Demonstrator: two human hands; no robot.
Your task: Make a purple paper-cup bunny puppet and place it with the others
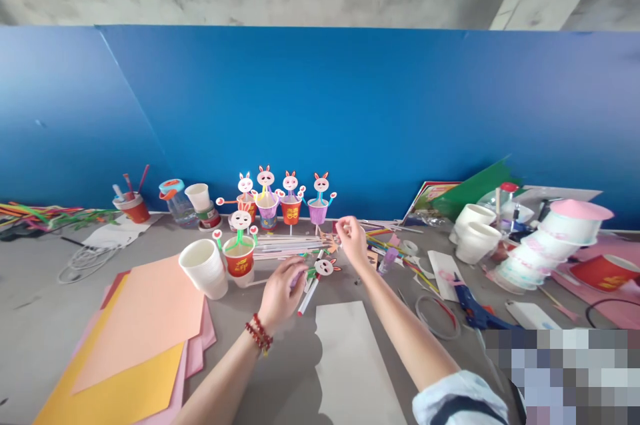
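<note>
My left hand (pixel 284 288), with a beaded bracelet at the wrist, is curled low over the table. A small purplish thing (pixel 299 275) shows between its fingers, too hidden to name. Beside these fingers lies a paper rabbit head (pixel 326 267) on its side, with green strips by it. A white marker with a red tip (pixel 308 298) lies just below. My right hand (pixel 351 238) is raised a little to the right, fingers pinched together; what they hold, if anything, cannot be made out. A red paper cup (pixel 240 265) bearing a rabbit figure stands left of my left hand.
Several cup rabbits (pixel 291 208) stand along the blue partition (pixel 310 98). A white cup (pixel 203 268) and coloured paper sheets (pixel 145 318) are on the left. Rightward are a glue stick (pixel 389 260), a blue glue gun (pixel 473 305) and stacked decorated cups (pixel 555 245). Grey card (pixel 350 351) lies in front.
</note>
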